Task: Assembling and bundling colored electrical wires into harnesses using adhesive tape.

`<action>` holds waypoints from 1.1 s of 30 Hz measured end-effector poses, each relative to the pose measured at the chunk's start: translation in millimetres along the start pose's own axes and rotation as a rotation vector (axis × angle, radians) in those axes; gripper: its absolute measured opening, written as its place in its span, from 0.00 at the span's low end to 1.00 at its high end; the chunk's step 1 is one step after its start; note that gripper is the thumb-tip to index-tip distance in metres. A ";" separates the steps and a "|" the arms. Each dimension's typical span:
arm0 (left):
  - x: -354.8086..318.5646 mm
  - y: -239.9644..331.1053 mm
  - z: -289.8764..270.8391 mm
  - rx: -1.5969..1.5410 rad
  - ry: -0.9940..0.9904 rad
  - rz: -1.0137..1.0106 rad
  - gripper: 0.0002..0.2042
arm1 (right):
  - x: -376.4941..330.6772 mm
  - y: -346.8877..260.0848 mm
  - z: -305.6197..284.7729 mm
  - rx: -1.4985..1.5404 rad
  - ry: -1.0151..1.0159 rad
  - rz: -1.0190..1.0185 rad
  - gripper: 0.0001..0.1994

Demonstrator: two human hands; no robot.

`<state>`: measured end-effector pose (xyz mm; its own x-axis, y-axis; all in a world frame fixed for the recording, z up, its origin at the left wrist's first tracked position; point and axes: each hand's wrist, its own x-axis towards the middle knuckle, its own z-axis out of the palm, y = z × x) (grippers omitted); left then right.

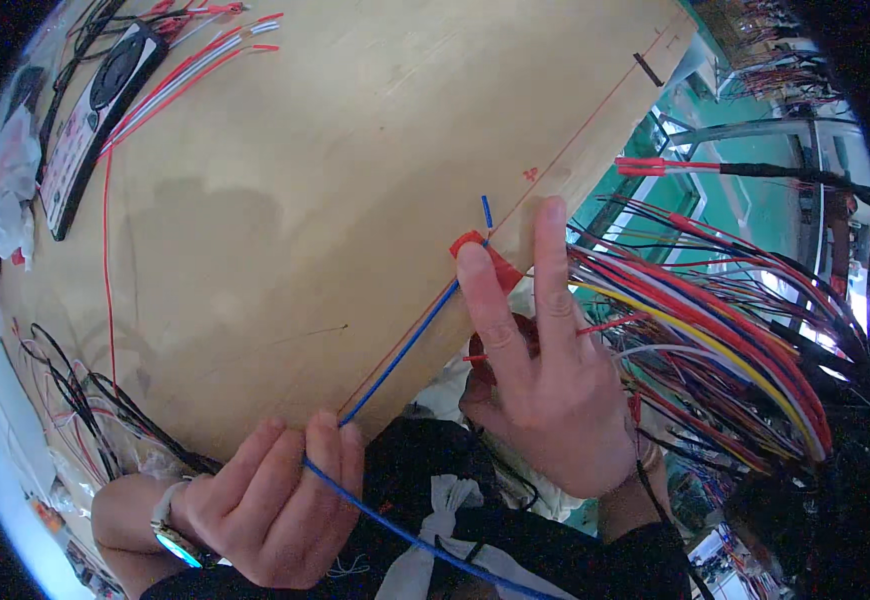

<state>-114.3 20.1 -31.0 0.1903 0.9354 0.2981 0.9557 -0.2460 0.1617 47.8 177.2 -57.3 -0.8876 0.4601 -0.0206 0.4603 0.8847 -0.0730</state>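
Note:
My left hand (285, 490) pinches a thin blue wire (405, 349) near the board's front edge. From there the wire runs taut up a reddish line on the wooden board, its tail hanging across my lap. A strip of red tape (503, 268) lies over the wire's far end, and a short blue tip sticks out beyond it. Over the tape, the index finger of my right hand (555, 400) presses down, with the middle finger stretched beside it. Behind these fingers shows a dark red, rounded thing (526, 335), apparently a tape roll, partly hidden in the grip.
At the upper left of the wooden board (305, 130) lie a black-and-white remote control (105, 115) and red and white wires (195, 65). Black cables (145, 420) rest at lower left. A thick bundle of coloured wires (725, 340) hangs beside the board's right edge.

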 end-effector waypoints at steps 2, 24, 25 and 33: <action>1.1 0.1 0.0 -0.014 -0.026 0.006 0.08 | -3.0 -0.5 0.1 0.000 -0.053 0.025 0.41; -24.5 9.9 15.7 0.432 -0.014 0.065 0.08 | 6.5 -9.6 -1.4 0.148 -0.017 0.098 0.56; -22.5 11.9 15.8 0.428 -0.010 0.066 0.08 | 6.8 -11.3 -5.2 0.133 -0.060 0.119 0.56; -23.9 15.3 18.0 0.439 -0.059 0.063 0.06 | 1.6 -16.5 -9.5 0.160 -0.144 0.194 0.56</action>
<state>-100.2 -1.4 -52.6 0.2513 0.9380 0.2387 0.9443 -0.1834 -0.2733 38.9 164.0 -46.7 -0.7817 0.5940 -0.1900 0.6234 0.7532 -0.2098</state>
